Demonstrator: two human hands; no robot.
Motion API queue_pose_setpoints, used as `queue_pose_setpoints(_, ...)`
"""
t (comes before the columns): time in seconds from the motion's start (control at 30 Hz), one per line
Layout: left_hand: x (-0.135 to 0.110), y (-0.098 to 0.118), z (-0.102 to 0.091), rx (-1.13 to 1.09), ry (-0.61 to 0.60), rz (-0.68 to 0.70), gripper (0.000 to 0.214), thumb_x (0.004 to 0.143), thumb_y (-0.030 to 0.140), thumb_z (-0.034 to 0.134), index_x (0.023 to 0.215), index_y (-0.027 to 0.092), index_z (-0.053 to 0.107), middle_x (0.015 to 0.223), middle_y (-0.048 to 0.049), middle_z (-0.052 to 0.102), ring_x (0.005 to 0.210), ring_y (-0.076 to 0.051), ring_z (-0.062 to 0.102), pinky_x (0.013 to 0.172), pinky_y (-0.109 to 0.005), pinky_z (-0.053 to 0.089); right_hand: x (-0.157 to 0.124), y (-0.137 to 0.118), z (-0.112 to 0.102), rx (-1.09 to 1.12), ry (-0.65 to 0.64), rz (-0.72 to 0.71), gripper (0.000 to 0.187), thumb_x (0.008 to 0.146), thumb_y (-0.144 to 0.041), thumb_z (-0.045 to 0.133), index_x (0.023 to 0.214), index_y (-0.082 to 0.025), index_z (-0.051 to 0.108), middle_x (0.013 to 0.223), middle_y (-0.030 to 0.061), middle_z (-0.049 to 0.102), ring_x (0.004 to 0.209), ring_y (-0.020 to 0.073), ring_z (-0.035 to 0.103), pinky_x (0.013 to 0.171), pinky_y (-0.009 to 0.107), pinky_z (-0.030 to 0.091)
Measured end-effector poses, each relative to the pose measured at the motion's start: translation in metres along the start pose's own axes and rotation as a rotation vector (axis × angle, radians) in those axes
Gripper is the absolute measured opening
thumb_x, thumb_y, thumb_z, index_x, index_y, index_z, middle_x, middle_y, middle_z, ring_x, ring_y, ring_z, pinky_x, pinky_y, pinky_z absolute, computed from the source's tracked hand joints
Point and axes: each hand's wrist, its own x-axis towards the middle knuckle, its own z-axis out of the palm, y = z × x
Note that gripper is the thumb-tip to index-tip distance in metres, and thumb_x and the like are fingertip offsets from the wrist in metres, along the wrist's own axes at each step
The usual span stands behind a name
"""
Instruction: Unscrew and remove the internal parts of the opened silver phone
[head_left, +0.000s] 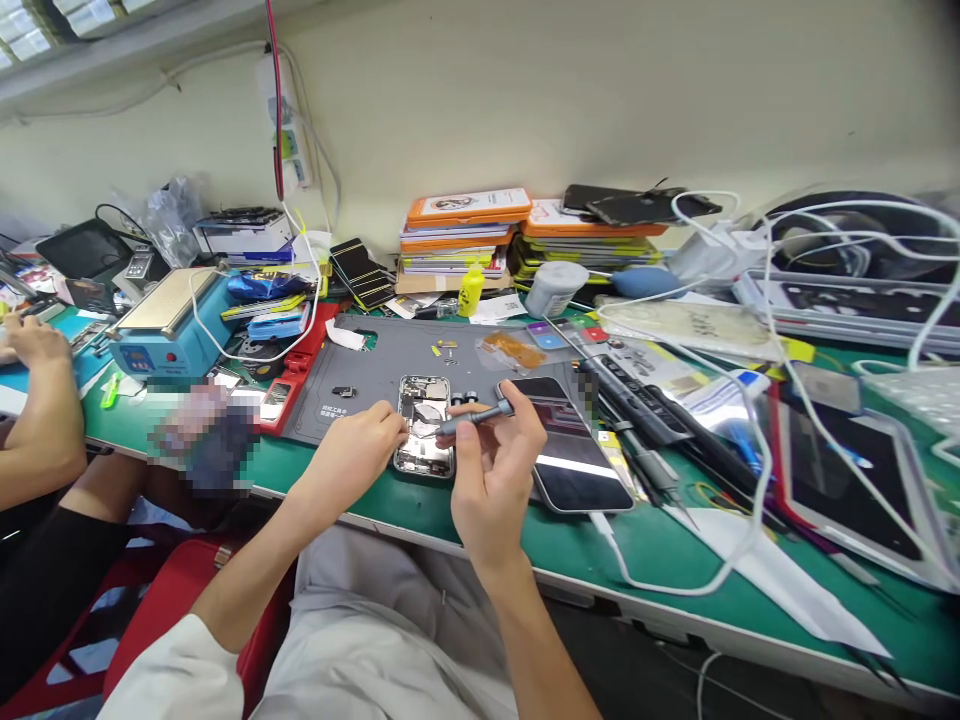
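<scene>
An opened phone with its inner parts bared lies on the grey work mat, its lower end at the mat's front. At its left edge, my left hand has its fingers bent together and gripping the rim. My right hand is closed around a grey screwdriver, held slanting with its lower end over the phone's right side. The screwdriver's fine tip is too small to make out. Right of it lies a larger phone, screen up, with a white cable plugged in.
A small dark part rests on the mat. Left are a red tray and blue heating plate machine. Tweezers, black tools and cables crowd the right. Orange boxes stand behind. Another person's hand is far left.
</scene>
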Motion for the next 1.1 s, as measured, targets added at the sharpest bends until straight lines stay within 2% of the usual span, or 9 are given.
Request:
queue_pose_setpoints(0.1, 0.002, -0.004, 0.000, -0.032, 0.016, 0.016, 0.016, 0.117, 0.027, 0.060, 0.117, 0.019, 0.073, 0.114, -0.0063, 0.074, 0.092, -0.022, 0.078, 0.076, -0.031, 0.057, 0.001, -0.001, 0.001, -0.014, 0.015, -0.002, 0.053, 0.114, -0.038, 0.056, 0.165, -0.031, 0.040, 0.121, 0.0126, 0.074, 0.104, 0.0267, 0.080, 0.087, 0.049, 0.073)
queue_pose_setpoints(0.2, 0.002, -0.010, 0.003, -0.114, 0.057, 0.009, 0.015, 0.116, 0.026, 0.062, 0.115, 0.020, 0.075, 0.113, -0.0051, 0.076, 0.095, -0.022, 0.078, 0.079, -0.031, 0.058, 0.002, -0.001, 0.002, -0.046, 0.020, 0.017, 0.053, 0.115, -0.039, 0.056, 0.165, -0.028, 0.042, 0.119, 0.0127, 0.076, 0.095, 0.0254, 0.082, 0.081, 0.046, 0.074)
queue_pose_setpoints(0.33, 0.000, -0.014, 0.006, -0.237, 0.131, 0.006, 0.015, 0.113, 0.020, 0.067, 0.105, 0.021, 0.080, 0.107, -0.0023, 0.080, 0.095, -0.020, 0.079, 0.083, -0.030, 0.057, 0.003, 0.000, 0.002, -0.088, -0.063, 0.040, 0.051, 0.115, -0.038, 0.056, 0.163, -0.025, 0.045, 0.115, 0.0109, 0.079, 0.084, 0.0220, 0.084, 0.075, 0.038, 0.074)
queue_pose_setpoints(0.5, -0.002, -0.012, 0.006, -0.225, 0.149, 0.024, 0.012, 0.109, 0.019, 0.073, 0.103, 0.021, 0.082, 0.104, -0.0016, 0.081, 0.091, -0.020, 0.078, 0.078, -0.030, 0.054, 0.003, 0.003, 0.002, -0.135, -0.106, 0.049, 0.050, 0.115, -0.038, 0.056, 0.162, -0.024, 0.046, 0.113, 0.0097, 0.080, 0.083, 0.0211, 0.084, 0.071, 0.034, 0.073)
queue_pose_setpoints(0.7, 0.000, -0.011, 0.006, -0.227, 0.166, 0.031, 0.013, 0.110, 0.019, 0.072, 0.102, 0.021, 0.082, 0.103, -0.0019, 0.081, 0.091, -0.020, 0.078, 0.078, -0.029, 0.054, 0.003, 0.002, 0.003, -0.127, -0.129, 0.077, 0.048, 0.114, -0.036, 0.057, 0.160, -0.024, 0.048, 0.119, 0.0113, 0.081, 0.092, 0.0214, 0.085, 0.078, 0.036, 0.074)
queue_pose_setpoints(0.87, -0.001, -0.011, 0.007, -0.224, 0.153, 0.027, 0.014, 0.111, 0.021, 0.069, 0.102, 0.022, 0.080, 0.103, -0.0015, 0.080, 0.091, -0.020, 0.077, 0.077, -0.030, 0.053, 0.003, -0.001, 0.002, -0.100, -0.148, 0.111, 0.048, 0.114, -0.035, 0.057, 0.160, -0.026, 0.046, 0.119, 0.0099, 0.081, 0.091, 0.0206, 0.085, 0.079, 0.035, 0.075)
queue_pose_setpoints(1.0, -0.003, -0.007, 0.008, -0.205, 0.143, 0.015, 0.010, 0.112, 0.022, 0.067, 0.107, 0.019, 0.076, 0.106, -0.0036, 0.078, 0.094, -0.022, 0.077, 0.080, -0.032, 0.054, 0.003, -0.002, 0.003, -0.055, -0.140, 0.122, 0.046, 0.114, -0.038, 0.057, 0.158, -0.027, 0.047, 0.121, 0.0102, 0.080, 0.090, 0.0208, 0.085, 0.080, 0.037, 0.076)
queue_pose_setpoints(1.1, 0.002, -0.014, 0.003, -0.268, 0.162, -0.034, 0.007, 0.112, 0.023, 0.068, 0.107, 0.021, 0.074, 0.107, -0.0021, 0.078, 0.091, -0.019, 0.076, 0.081, -0.030, 0.054, 0.002, -0.001, 0.004, -0.021, -0.090, 0.114, 0.047, 0.114, -0.039, 0.057, 0.158, -0.027, 0.047, 0.122, 0.0109, 0.079, 0.092, 0.0211, 0.085, 0.083, 0.038, 0.076)
